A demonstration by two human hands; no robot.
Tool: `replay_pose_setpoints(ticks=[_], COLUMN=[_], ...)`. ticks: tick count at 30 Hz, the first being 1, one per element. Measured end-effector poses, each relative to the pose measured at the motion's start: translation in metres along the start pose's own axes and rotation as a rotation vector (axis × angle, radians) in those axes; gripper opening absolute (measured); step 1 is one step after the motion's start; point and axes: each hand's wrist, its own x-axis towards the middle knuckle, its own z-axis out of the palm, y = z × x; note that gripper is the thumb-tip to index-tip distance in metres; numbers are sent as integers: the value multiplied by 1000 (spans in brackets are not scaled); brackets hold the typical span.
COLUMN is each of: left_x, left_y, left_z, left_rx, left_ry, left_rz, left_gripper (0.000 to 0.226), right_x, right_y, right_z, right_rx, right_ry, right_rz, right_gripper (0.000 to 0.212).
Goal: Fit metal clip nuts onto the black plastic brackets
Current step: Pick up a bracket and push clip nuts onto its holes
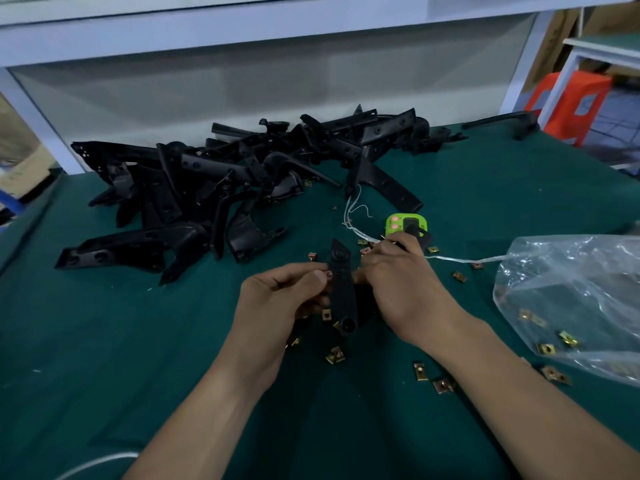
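Beyond both hands, the green-covered bench (104,341) carries a big heap of black plastic brackets (194,188), tangled over one another and running from far left of the left hand to well past the right one. From where I stand I can't make out brass on most of them, only a glint or two at the heap's near edge. My guess is that the bulk of that pile is still waiting for its nuts.

To the right of the right hand lies a clear plastic bag (571,289), crumpled and open. A good few nuts still sit inside it, so the supply is far from used up.

Between the hands is the one piece being worked, a long narrow bracket (341,289) held roughly upright off the bench. The right hand (405,292) is curled against its right edge and steadies it, though its fingertips are hidden behind the plastic. The left hand (277,299) is closed in a pinch, thumb and forefinger pressing a clip nut (329,274) onto the bracket's left edge. The nut looks part way on rather than seated, but it is too small to be sure.

Just beyond the right hand sits a small green device (398,225), with a white string (460,259) trailing off towards the bag.

Under and around both wrists, loose clip nuts (335,355) are scattered on the bench. I'd judge the job to be early, with one bracket in progress and plenty left.
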Motion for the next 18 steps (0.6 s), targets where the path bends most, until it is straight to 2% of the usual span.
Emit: replay_pose_setpoints(ticks=[6,18], left_x=[0,1], left_y=[0,1], left_z=[-2,-3], left_rx=[28,121], left_ry=[-29,48], left_rz=[12,38], left_gripper=[17,17], right_x=[-2,-5], right_y=[2,-1], right_z=[-2,2], right_rx=[-5,-72], right_ry=[-7,19], right_rz=[20,19], right_gripper=[51,44])
